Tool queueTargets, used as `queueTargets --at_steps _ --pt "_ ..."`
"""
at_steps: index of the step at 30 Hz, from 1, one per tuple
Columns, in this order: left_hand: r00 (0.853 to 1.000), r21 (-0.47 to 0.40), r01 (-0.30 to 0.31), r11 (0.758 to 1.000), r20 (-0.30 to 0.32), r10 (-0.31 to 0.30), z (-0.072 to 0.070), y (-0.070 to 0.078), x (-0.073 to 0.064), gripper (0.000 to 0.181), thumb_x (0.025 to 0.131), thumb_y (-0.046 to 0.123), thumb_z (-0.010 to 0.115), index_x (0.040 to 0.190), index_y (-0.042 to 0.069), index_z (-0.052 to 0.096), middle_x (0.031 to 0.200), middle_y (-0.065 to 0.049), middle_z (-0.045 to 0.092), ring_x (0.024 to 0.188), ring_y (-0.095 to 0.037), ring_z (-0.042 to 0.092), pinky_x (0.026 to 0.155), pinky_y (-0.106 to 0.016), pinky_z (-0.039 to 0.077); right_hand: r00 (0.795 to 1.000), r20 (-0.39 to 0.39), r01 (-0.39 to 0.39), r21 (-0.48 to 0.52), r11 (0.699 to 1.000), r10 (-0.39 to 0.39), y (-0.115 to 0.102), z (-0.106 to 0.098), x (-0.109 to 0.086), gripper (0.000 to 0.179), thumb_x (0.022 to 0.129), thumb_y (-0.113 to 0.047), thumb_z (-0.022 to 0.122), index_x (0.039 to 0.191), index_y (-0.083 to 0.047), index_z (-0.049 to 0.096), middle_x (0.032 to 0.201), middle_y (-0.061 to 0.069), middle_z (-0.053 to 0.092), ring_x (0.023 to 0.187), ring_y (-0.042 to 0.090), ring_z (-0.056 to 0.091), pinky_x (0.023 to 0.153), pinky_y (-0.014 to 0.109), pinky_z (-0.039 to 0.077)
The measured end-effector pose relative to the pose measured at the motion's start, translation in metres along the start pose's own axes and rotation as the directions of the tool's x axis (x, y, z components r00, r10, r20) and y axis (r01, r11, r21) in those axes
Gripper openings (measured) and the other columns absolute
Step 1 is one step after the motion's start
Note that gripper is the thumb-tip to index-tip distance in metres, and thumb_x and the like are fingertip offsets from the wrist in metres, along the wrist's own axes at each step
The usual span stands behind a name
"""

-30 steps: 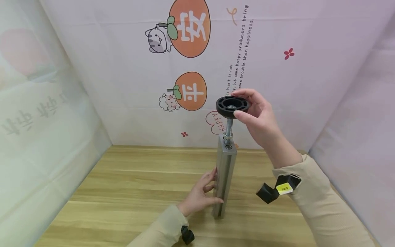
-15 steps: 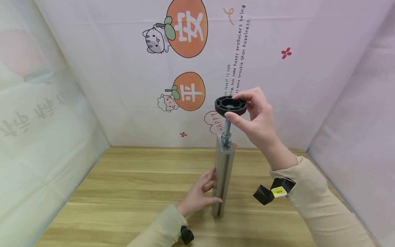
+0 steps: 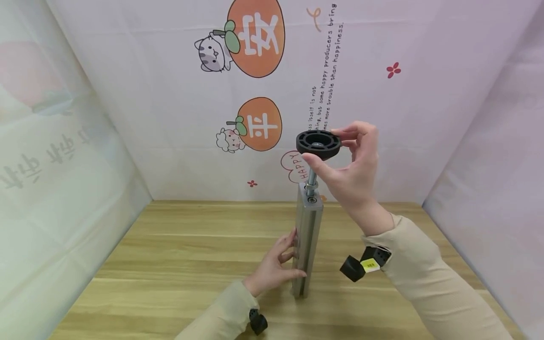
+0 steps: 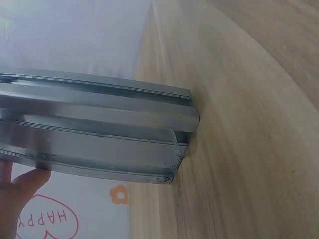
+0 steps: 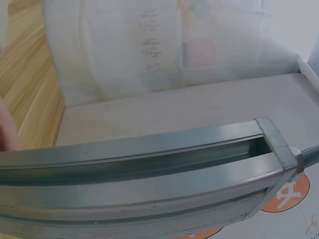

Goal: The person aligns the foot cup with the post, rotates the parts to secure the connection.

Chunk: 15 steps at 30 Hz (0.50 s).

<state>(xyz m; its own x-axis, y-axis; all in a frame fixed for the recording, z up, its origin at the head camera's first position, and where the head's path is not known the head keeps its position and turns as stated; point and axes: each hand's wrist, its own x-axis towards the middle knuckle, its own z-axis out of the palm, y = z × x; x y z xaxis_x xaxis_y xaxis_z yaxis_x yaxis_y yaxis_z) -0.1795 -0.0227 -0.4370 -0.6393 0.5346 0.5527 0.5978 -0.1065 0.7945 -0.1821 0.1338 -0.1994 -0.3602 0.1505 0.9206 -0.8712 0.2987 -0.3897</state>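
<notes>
A silver aluminium profile with grooved sides stands upright on the wooden table. From its end plate rises a threaded rod with a hex nut at its base, topped by a round black leveling foot. My right hand pinches the foot's rim between thumb and fingers. Lower down, my left hand grips the profile from the left, thumb on the near side. In the left wrist view, the profile's bottom end is right at the table surface. The end plate and nut show in the right wrist view.
The wooden table meets a printed cloth backdrop behind the profile. Pale cloth walls stand at the left and right. A black camera mount with a yellow label sits on the right sleeve.
My right hand has shifted round the foot's rim, its thumb moving left along the near edge and its wrist moving inward. The left hand and profile stay nearly still.
</notes>
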Motion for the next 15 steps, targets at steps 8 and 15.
queueTargets --at_steps 8,15 --pt "1.0 -0.01 0.018 1.0 0.002 -0.018 -0.0001 0.0002 -0.0001 0.101 0.075 -0.005 0.073 0.151 0.012 0.009 0.141 -0.021 0.032 0.128 -0.012 0.036 0.102 -0.04 0.044 0.993 -0.078 0.084 -0.034 0.996 -0.087 -0.0003 0.0057 -0.001 0.081 0.069 -0.058 0.076 0.088 0.015 0.044 0.096 -0.017 0.05 0.092 0.006 0.054 0.077 0.022 0.045" --pt "1.0 -0.016 0.019 1.0 0.0 -0.019 -0.0005 0.0003 0.0008 0.102 0.075 -0.006 0.073 0.152 0.015 0.008 0.14 -0.02 0.032 0.128 -0.011 0.036 0.103 -0.038 0.043 0.995 -0.028 0.095 0.115 0.989 -0.092 0.0035 0.0027 0.0009 0.08 0.068 -0.054 0.078 0.09 0.014 0.044 0.098 -0.01 0.05 0.093 0.009 0.054 0.081 0.023 0.046"
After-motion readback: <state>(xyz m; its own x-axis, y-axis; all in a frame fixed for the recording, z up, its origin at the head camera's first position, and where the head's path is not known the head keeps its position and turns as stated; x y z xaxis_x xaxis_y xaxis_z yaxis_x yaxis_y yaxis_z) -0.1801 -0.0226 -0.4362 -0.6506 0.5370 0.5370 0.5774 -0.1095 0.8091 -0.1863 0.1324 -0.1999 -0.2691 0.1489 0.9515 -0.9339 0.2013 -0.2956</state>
